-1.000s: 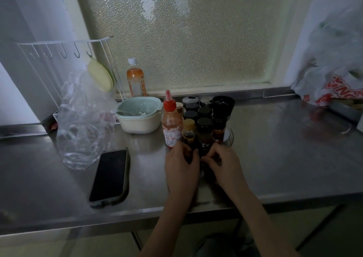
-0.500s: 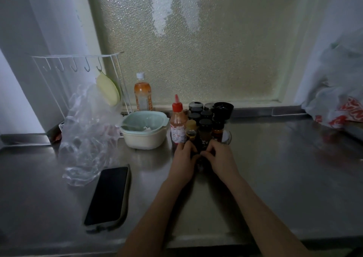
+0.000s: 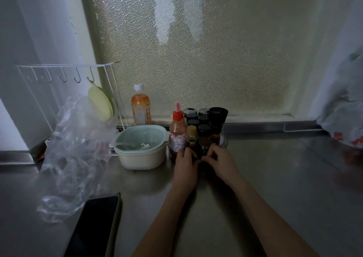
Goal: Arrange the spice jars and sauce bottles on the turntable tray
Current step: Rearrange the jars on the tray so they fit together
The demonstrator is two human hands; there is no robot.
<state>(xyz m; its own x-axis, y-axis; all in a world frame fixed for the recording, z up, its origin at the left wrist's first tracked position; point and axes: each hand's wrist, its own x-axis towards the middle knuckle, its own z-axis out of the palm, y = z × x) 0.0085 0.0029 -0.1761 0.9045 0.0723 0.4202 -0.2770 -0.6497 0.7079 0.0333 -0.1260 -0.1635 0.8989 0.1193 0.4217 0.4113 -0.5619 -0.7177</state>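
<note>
A tight cluster of spice jars and sauce bottles stands on a clear turntable tray point(image 3: 225, 142) by the window. At its left is a red-capped sauce bottle point(image 3: 177, 133), then a small yellow-capped bottle point(image 3: 191, 136), a black-lidded jar point(image 3: 204, 133) and a red spice jar point(image 3: 216, 136). Behind them are more black-lidded jars point(image 3: 193, 117) and a black cup-shaped lid point(image 3: 218, 114). My left hand point(image 3: 185, 167) and my right hand point(image 3: 223, 163) meet at the front of the cluster, fingers curled on a low dark jar point(image 3: 198, 156) between them. Most of that jar is hidden.
A pale green bowl point(image 3: 141, 158) sits just left of the tray, with an orange drink bottle point(image 3: 140, 109) behind it. Crumpled clear plastic point(image 3: 76, 152), a white wire rack point(image 3: 64, 73) and a phone point(image 3: 94, 225) lie to the left. A plastic bag point(image 3: 345, 123) is at the right.
The view has lifted and drawn back, so my arms reach farther. Both hands stay together at the front of the cluster, which keeps its place beside the bowl.
</note>
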